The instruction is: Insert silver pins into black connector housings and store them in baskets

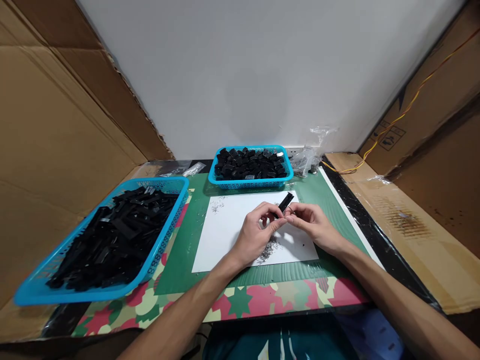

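Over a white sheet (225,235), my left hand (255,232) grips a narrow black plastic piece (286,201) that points up and away to the right. My right hand (314,226) is pinched close against the piece's near end, thumb and fingertips together; whatever lies between them is too small to make out. Below the hands is a pile of tiny thin metal pieces (267,251), like small pins or springs. A few more small metal bits (215,207) lie near the sheet's far left corner.
A large blue basket (150,272) of long black parts stands at left. Behind the sheet is a smaller blue basket (251,184) of black pieces. Clear plastic bags (305,161) lie beside it. Cardboard walls (71,100) flank the table; a yellow-red wire (369,152) hangs at right.
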A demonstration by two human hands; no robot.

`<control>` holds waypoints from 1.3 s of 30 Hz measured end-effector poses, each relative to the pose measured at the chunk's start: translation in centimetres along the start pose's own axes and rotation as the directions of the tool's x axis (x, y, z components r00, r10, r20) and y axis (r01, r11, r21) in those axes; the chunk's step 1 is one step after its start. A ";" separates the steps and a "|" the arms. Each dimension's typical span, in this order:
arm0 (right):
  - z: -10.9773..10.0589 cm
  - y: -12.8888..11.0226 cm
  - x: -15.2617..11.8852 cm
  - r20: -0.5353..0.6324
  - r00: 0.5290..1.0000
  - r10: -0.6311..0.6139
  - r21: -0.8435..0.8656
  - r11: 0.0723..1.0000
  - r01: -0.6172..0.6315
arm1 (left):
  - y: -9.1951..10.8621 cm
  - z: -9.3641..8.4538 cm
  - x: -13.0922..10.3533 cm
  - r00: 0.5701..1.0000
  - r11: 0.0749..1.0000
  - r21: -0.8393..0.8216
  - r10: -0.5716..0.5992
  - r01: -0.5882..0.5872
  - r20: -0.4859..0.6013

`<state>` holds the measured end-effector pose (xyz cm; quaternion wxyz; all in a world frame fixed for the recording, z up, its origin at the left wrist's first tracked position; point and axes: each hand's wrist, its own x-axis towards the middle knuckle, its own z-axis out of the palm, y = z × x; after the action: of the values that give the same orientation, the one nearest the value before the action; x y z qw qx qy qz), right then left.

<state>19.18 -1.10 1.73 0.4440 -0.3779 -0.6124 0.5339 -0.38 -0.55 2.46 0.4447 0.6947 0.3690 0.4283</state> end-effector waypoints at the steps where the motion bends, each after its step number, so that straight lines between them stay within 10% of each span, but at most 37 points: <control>1: 0.2 -0.1 0.0 -0.022 1.000 0.002 -0.001 1.000 -0.003 | 0.0 0.1 0.0 1.000 1.000 -0.006 -0.007 0.007 -0.013; 18: 0.3 -0.3 -0.6 -0.223 0.926 -0.305 -0.334 0.916 0.221 | 0.0 0.3 -0.2 0.999 0.998 0.043 -0.040 0.040 0.014; 39: -0.4 -0.6 -0.5 -0.142 0.960 -0.243 -0.307 0.932 0.191 | 0.3 0.1 -0.2 0.998 0.990 0.132 0.042 -0.047 0.044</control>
<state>19.68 -1.51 2.23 0.4929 -0.4146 -0.6801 0.3500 -0.33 -0.87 2.70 0.3951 0.7397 0.3719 0.3981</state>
